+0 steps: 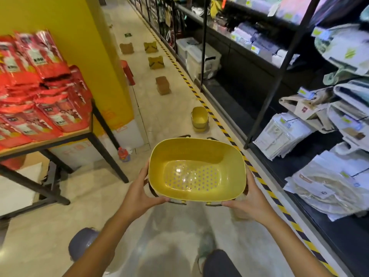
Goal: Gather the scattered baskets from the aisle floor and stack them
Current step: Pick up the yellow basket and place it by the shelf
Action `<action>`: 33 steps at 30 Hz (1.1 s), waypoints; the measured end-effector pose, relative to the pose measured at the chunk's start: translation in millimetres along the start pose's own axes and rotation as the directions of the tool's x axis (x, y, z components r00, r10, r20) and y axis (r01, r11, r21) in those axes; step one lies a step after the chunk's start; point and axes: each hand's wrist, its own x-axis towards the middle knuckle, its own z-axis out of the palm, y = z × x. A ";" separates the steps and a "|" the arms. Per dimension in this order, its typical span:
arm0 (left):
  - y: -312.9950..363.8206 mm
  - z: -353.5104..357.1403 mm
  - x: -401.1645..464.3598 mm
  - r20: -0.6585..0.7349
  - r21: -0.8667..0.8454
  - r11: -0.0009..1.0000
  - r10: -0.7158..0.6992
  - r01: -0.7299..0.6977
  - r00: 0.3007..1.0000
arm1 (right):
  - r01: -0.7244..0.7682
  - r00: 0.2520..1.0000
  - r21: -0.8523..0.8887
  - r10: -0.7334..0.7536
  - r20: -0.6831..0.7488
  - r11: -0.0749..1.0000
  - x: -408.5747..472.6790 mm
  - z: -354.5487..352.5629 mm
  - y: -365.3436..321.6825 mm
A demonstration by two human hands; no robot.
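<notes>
A yellow basket [196,156] with a perforated bottom is held above the aisle floor, its opening facing me. My left hand [139,191] grips its left rim and my right hand [249,198] grips its right rim, each near a dark handle. Ahead on the floor, another yellow basket [199,118] lies tipped on its side near the striped line. Farther along stand a brown basket [163,84], a yellow basket [156,62], one more yellow basket [151,47] and a brown basket [126,48].
A table [60,136] piled with red packets stands on the left before a yellow pillar [89,37]. Dark shelving [279,66] with bagged goods runs along the right, edged by yellow-black floor tape [225,132]. A red stool [127,71] and a small bottle [124,154] sit by the pillar.
</notes>
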 end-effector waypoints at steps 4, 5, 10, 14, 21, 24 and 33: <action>2.4 -6.0 89.9 -0.004 0.015 0.999 -0.038 0.038 0.999 | -0.017 1.000 -0.004 0.017 -0.013 1.000 88.5 -28.0 -10.3; 1.6 -7.6 110.4 -0.011 0.017 0.999 -0.045 0.045 0.999 | -0.008 1.000 -0.018 0.008 -0.013 1.000 110.5 -34.8 -14.1; -17.1 -21.1 202.6 -0.089 -0.018 0.995 -0.100 0.099 0.991 | -0.011 0.999 -0.057 0.013 0.044 0.998 220.0 -51.1 -30.0; -42.1 -44.6 273.3 -0.065 0.027 0.995 -0.093 0.095 0.994 | -0.016 0.994 -0.084 0.024 0.102 0.996 310.9 -47.6 -30.5; -103.9 -97.1 424.2 -0.050 -0.010 0.992 -0.126 0.126 0.991 | -0.029 0.998 -0.083 0.033 0.052 0.996 469.8 -19.2 -35.4; -116.1 -127.3 498.5 -0.016 0.005 0.990 -0.140 0.140 0.990 | -0.051 0.998 -0.076 0.053 0.021 0.996 533.1 -8.8 -47.8; -138.6 -173.4 718.1 0.129 0.042 0.998 -0.056 0.051 0.990 | -0.162 0.983 -0.012 0.160 -0.092 0.987 700.9 -15.9 -58.0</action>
